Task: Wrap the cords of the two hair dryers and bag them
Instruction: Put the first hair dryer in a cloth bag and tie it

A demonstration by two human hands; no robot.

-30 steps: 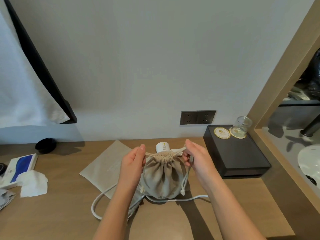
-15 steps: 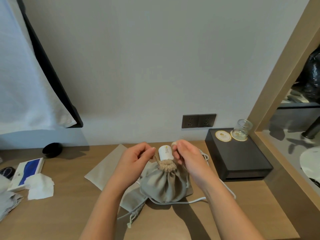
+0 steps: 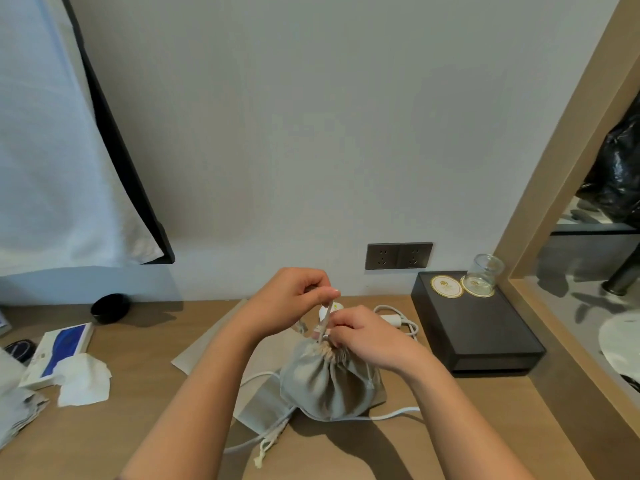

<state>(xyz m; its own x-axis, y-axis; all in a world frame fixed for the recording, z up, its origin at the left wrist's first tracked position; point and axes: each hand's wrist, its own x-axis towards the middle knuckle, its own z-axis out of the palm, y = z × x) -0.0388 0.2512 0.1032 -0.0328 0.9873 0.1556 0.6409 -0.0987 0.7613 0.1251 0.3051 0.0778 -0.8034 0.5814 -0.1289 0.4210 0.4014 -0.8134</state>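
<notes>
A grey drawstring bag (image 3: 325, 386) stands bulging on the wooden desk (image 3: 145, 424), its neck gathered tight. My left hand (image 3: 291, 299) pinches the drawstring (image 3: 325, 318) and holds it taut above the neck. My right hand (image 3: 363, 336) grips the gathered neck and the string at its base. A white hair dryer (image 3: 327, 311) shows as a small white patch behind the string, mostly hidden. Its white cord (image 3: 394, 318) lies beyond my right hand, and another stretch of white cord (image 3: 391, 414) runs under the bag's front. A second flat grey bag (image 3: 263, 407) lies beneath, its drawstring ends trailing forward.
A black box (image 3: 485, 341) with two coasters and an upturned glass (image 3: 483, 275) stands to the right. A wall socket (image 3: 398, 255) sits behind. A blue-and-white packet (image 3: 59, 351), white tissue (image 3: 83, 379) and a black lid (image 3: 110, 308) lie at the left.
The drawstring ends were first pulled apart sideways; now my left hand has risen with the string above the neck and my right hand has dropped onto the gathered neck. The bag's mouth is tighter.
</notes>
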